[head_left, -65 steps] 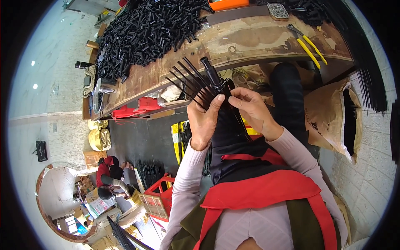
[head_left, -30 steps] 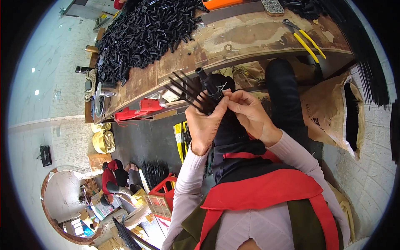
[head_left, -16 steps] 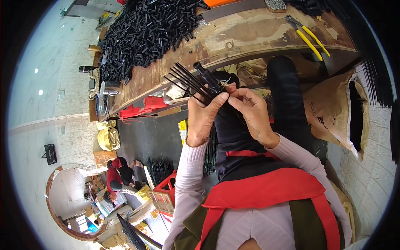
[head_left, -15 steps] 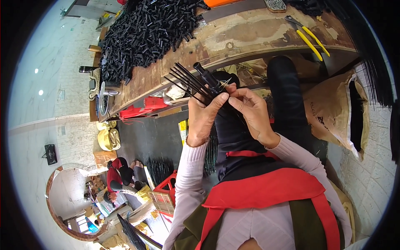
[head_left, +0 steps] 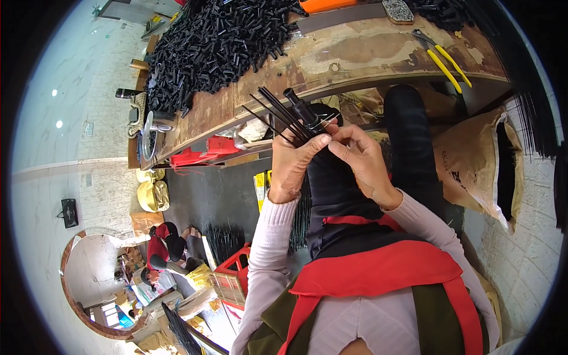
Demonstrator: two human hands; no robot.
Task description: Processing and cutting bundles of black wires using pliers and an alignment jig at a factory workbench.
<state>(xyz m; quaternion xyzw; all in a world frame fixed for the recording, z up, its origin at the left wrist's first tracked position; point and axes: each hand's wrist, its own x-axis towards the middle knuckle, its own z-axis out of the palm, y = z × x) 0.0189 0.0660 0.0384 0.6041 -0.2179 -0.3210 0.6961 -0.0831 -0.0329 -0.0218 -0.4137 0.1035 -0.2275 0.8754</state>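
My left hand (head_left: 289,168) is closed around several thin black rods (head_left: 273,105) that fan out up and to the left. Beside them, a stepped black plastic tube (head_left: 302,110) stands out of the same grip, tilted. Thin pale wire (head_left: 329,119) sticks out at the tube's lower end. Close against it, my right hand (head_left: 364,168) has thumb and fingertips pinched together at the wire and the tube's base. Both thumbs nearly meet there. What lies under my fingers is hidden.
A large heap of short black tubes (head_left: 213,53) covers the left of the wooden bench (head_left: 355,50). Yellow-handled pliers (head_left: 441,59) lie at its right, near a speckled block (head_left: 397,10). An open paper sack (head_left: 473,165) stands at right. Another person (head_left: 163,251) sits at lower left.
The rods and tube have shifted slightly right in the picture, along with my left hand. My right fingers stay pinched at the tube's base. The bench has shifted slightly in view.
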